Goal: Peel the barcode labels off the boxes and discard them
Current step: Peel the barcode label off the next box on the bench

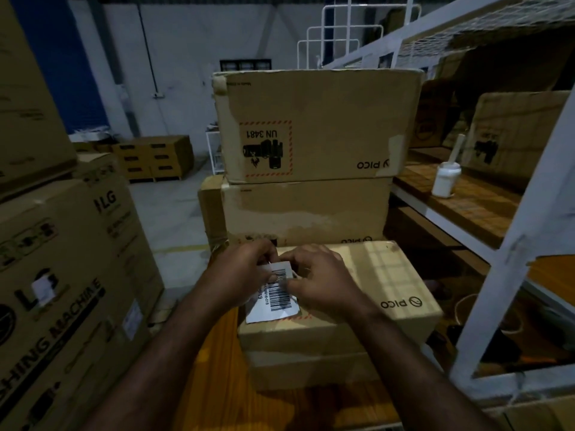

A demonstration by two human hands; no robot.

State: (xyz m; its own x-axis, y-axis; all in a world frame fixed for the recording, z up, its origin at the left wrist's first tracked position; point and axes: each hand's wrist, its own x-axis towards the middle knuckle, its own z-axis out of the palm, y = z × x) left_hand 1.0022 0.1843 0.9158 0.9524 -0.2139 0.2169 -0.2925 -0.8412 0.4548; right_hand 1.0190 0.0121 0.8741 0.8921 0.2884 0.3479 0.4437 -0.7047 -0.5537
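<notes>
Left hand [245, 269] and right hand [320, 281] pinched a white barcode label [278, 299] on a PICO box [379, 275] at 6 o'clock
Curled fingers held its lifted far edge, near end flat. Wooden table [214, 368] beneath, LG cartons [62, 275] at 9 o'clock, white racking [510, 262] at 3; the hands hid some digits

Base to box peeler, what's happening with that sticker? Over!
Left hand pinches barcode label at its lifted far edge. Right hand pinches beside it. Label mostly stuck to PICO box. Nothing in the way.

hands [239, 269] [320, 281] 2 | barcode label [280, 297] 1 | PICO-marked boxes [314, 126] [305, 209] [373, 275] 3 | white jar [445, 178] 1
</notes>
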